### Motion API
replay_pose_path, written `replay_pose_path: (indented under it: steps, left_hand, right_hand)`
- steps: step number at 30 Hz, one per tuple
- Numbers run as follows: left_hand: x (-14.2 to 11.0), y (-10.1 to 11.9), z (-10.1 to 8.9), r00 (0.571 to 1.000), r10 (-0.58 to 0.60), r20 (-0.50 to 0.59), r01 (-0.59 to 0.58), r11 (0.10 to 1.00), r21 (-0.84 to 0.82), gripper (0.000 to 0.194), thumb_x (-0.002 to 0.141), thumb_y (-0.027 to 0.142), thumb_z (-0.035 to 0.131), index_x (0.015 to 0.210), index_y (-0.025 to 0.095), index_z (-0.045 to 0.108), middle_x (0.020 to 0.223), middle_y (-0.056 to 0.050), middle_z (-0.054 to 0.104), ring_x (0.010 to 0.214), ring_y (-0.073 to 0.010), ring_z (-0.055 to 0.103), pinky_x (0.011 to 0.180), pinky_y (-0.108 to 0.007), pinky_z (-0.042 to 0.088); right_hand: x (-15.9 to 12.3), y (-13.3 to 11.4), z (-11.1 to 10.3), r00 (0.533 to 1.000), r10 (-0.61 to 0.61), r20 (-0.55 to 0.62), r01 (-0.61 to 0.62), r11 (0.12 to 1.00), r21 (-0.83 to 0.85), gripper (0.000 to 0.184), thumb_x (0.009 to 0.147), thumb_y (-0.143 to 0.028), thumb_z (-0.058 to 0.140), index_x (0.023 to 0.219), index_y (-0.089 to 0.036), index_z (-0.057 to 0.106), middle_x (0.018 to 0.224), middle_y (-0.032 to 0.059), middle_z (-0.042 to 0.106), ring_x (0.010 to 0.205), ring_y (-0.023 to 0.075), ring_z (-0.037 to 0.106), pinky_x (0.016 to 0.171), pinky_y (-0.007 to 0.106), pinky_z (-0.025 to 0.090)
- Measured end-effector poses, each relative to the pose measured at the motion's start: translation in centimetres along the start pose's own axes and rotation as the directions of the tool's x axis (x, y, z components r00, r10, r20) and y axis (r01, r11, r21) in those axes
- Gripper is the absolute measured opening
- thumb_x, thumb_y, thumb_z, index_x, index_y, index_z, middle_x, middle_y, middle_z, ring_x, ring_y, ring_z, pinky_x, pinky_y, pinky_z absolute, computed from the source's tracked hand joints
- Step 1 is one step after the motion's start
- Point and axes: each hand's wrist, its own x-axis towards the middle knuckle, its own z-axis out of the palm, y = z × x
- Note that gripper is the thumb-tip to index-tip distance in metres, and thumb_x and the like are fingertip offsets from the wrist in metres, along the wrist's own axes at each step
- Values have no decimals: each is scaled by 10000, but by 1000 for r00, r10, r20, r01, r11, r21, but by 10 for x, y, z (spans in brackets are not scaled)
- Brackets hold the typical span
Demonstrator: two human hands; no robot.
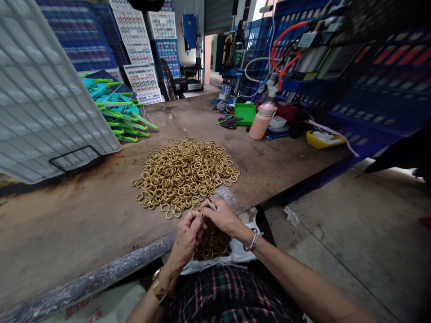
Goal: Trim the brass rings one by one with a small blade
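Observation:
A heap of brass-coloured rings lies on the wooden table, just beyond my hands. My left hand is closed in a pinch at the near edge of the heap; what sits between its fingertips is too small and covered to make out. Close against it, my right hand is closed around a small tool with a pale grey handle; its working end is hidden by the fingers. Below both hands, more rings fill a white bag at my lap, partly covered by my hands.
A white plastic crate leans at the left, beside green-and-turquoise plastic pieces. Farther back on the table stand a pink bottle, a green tray and a yellow dish. Plastic film wraps the table's front edge.

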Motion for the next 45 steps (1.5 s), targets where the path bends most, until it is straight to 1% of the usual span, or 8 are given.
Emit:
replay_pose_path:
  steps: [7,10,12,16,20,30,40,45]
  left_hand:
    - [-3,-2,-2,999,33,38,-29,993,-117,265,782,423,544,705,184,459,549,71,471,382,-30,293,350,-145,219]
    - [-4,-4,-4,999,33,32,-28,989,-143,258,780,421,548,723,188,451,579,62,511,383,-30,317,347,-142,226]
    - [-4,-4,-5,999,38,20,-34,990,-135,262,779,427,548,727,190,448,581,62,515,382,-30,323,345,-140,225]
    - [-2,-7,-7,998,67,1,-66,994,-88,278,790,435,531,700,189,437,549,73,481,376,-30,308,345,-144,225]
    - [-2,-7,-8,995,100,2,-100,994,-37,277,798,434,519,696,190,435,531,80,446,378,-33,289,352,-154,218]
    - [-4,-10,-12,977,207,-49,-196,966,171,287,800,436,496,666,189,439,519,79,387,413,-53,272,421,-196,242]
    - [-5,-10,-15,970,235,-58,-217,951,221,294,805,427,493,652,184,433,525,71,367,443,-64,274,439,-205,238]
    - [-16,-4,-5,979,205,18,-205,965,163,326,781,467,513,645,177,454,528,54,428,427,-55,297,412,-194,229]
  right_hand:
    - [1,3,0,999,-39,19,39,999,-6,174,757,-279,456,673,-160,552,591,-43,481,555,83,413,542,187,336]
    - [-1,5,0,999,-42,-21,39,988,-147,203,790,-274,412,746,-163,577,590,-34,499,530,94,418,529,199,327]
    - [-4,7,-1,993,-117,-8,110,948,-298,208,800,-235,389,804,-166,585,626,-17,533,556,106,446,555,209,331]
    - [-12,12,0,952,-254,174,307,774,-554,190,726,-110,409,812,-178,563,704,7,570,662,127,493,634,219,332]
    - [-15,9,1,951,-206,232,310,661,-684,241,673,-71,402,840,-172,544,733,22,580,669,137,496,620,229,308]
    - [-15,3,3,959,-93,267,273,551,-789,263,698,-68,391,906,-159,525,810,50,609,699,152,526,596,257,276]
    - [-16,-2,5,965,-41,257,241,516,-822,276,739,-78,380,962,-168,516,899,61,626,749,162,557,604,260,286]
    - [-10,12,-3,968,-36,248,227,548,-805,255,743,-105,398,947,-161,541,809,55,634,719,163,562,600,246,293]
